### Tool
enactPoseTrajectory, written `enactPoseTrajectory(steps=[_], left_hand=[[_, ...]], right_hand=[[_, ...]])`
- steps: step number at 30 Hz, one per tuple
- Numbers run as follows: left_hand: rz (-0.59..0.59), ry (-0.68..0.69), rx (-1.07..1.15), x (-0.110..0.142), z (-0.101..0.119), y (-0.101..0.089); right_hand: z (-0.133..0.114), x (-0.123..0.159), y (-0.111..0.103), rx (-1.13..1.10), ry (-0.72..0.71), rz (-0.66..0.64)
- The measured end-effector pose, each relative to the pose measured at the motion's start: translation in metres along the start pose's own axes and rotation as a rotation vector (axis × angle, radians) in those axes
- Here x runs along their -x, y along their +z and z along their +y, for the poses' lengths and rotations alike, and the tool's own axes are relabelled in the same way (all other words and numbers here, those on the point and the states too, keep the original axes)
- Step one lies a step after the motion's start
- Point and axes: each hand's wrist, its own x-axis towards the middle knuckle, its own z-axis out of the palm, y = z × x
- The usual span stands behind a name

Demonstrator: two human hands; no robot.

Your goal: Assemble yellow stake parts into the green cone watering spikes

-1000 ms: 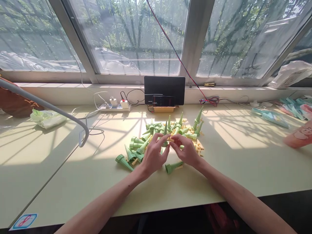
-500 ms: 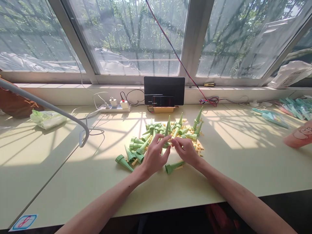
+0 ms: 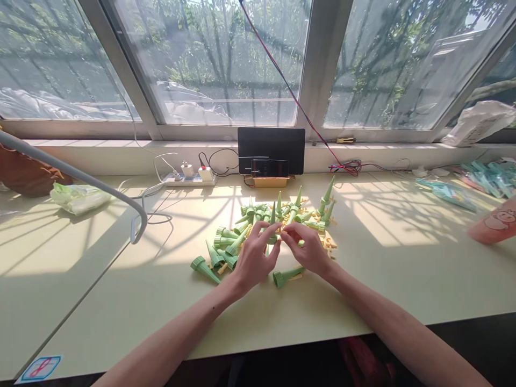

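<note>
My left hand (image 3: 255,259) has its thumb and fingers closed round a green cone-shaped plant watering spike (image 3: 273,219), which points upward. Beside it, my right hand (image 3: 309,249) pinches at a small yellow piece (image 3: 281,230) close to the spike; the fingers largely hide it. Around and behind both hands lies a pile of green spikes (image 3: 226,234) mixed with small yellow valve pieces (image 3: 329,243). One green spike (image 3: 285,276) lies on the table below my right hand, and another spike (image 3: 203,269) lies at the pile's left end.
A dark tablet (image 3: 272,145) with a phone (image 3: 269,167) before it stands behind the pile. To the left are a power strip (image 3: 189,179), a grey curved bar (image 3: 80,167) and a wipes packet (image 3: 80,198). A pink cup (image 3: 494,223) is at the right.
The spike in my left hand has shifted slightly left, so a standing spike behind it now shows separately. My right fingertips have changed position slightly beside it.
</note>
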Motion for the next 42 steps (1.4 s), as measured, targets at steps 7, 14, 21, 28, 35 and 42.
enactPoseTrajectory(steps=[7,14,21,28,35,42], left_hand=[[-0.014,0.018,0.022,0.0007,0.0007,0.0003],[-0.013,-0.004,-0.027,0.0017,-0.0011,0.0001],[-0.001,-0.026,-0.070,0.0002,-0.0022,-0.0005],[-0.006,-0.008,-0.088,-0.0004,-0.0020,-0.0009],[-0.013,0.006,-0.081,-0.0005,-0.0015,-0.0007],[-0.030,0.001,-0.042,0.0002,-0.0005,-0.0008]], right_hand=[[0.0051,0.0001,0.0012,0.088,0.001,-0.014],[0.0079,0.0015,0.0014,0.200,-0.046,-0.060],[0.0058,0.0018,0.0007,0.194,-0.055,-0.058],[0.0068,0.0008,0.0020,0.101,-0.077,-0.024],[0.0059,0.0004,0.0018,0.112,-0.058,-0.043],[0.0041,-0.0008,0.0011,0.105,-0.024,-0.057]])
